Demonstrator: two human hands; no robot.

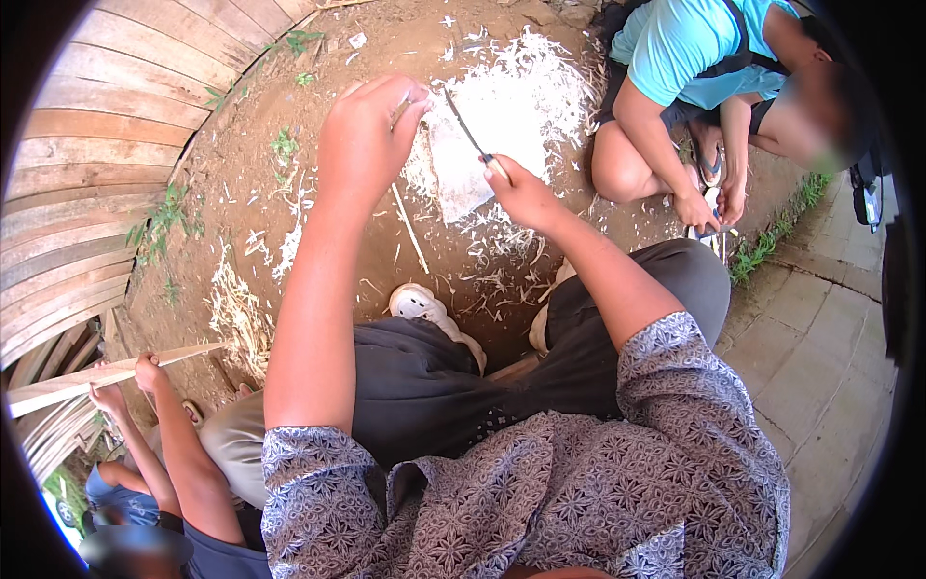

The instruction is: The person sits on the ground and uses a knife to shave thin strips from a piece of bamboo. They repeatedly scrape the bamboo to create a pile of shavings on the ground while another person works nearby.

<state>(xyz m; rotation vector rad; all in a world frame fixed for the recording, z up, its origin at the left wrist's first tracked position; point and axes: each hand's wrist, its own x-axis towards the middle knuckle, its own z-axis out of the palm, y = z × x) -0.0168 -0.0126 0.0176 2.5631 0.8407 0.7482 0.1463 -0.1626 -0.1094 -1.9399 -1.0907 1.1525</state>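
My right hand [522, 190] is closed around the short light handle of a knife [467, 124]. Its narrow dark blade points up and to the left, toward my other hand. My left hand [368, 130] is raised on the left with thumb and fingers pinched together. What it pinches, if anything, is too small to make out. Beyond both hands, a pale flat sheet [461, 174] lies on the soil, partly covered by a heap of white shavings [540, 89]. A thin pale stick [410, 228] rests on the ground below my left wrist.
A curving wall of wooden boards [92, 145] borders the left. At upper right a person in a turquoise shirt [666, 53] crouches, hands low. Another person at lower left grips a long pale strip [116, 372]. Paving [810, 338] runs along the right; my white shoe [424, 307] is below.
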